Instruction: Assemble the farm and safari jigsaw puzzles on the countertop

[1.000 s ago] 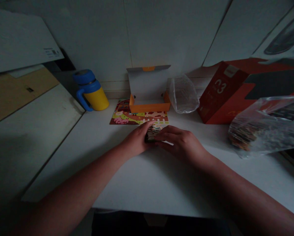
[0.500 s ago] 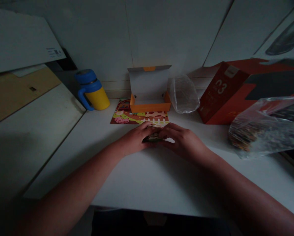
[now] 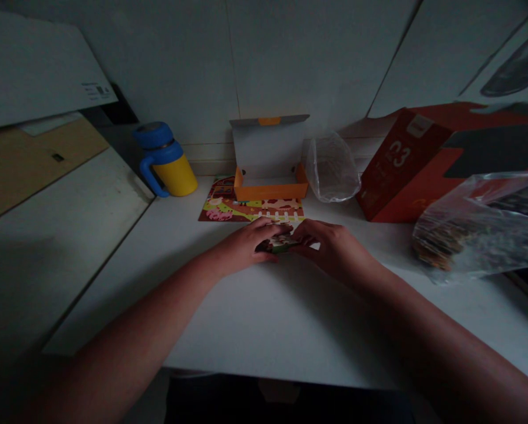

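Note:
A small stack of colourful puzzle pieces [image 3: 280,242] rests on the white table [image 3: 273,318], pinched between both hands. My left hand [image 3: 246,246] curls round its left side and top. From the right, my right hand [image 3: 335,248] presses its fingertips against the same stack. Just beyond the hands lies a flat printed farm picture card [image 3: 228,208]. Behind that stands an open orange box [image 3: 269,189] with its grey lid up.
A blue and yellow mug [image 3: 167,162] stands at the back left. A clear plastic bag [image 3: 332,169] and a red carton [image 3: 405,168] sit at the back right. A larger clear bag of pieces [image 3: 476,229] lies at the right edge. A lower white surface lies to the left.
The stack, upright between my hands a second ago, now lies lower and flatter. Both hands have closed in on it and shifted slightly right.

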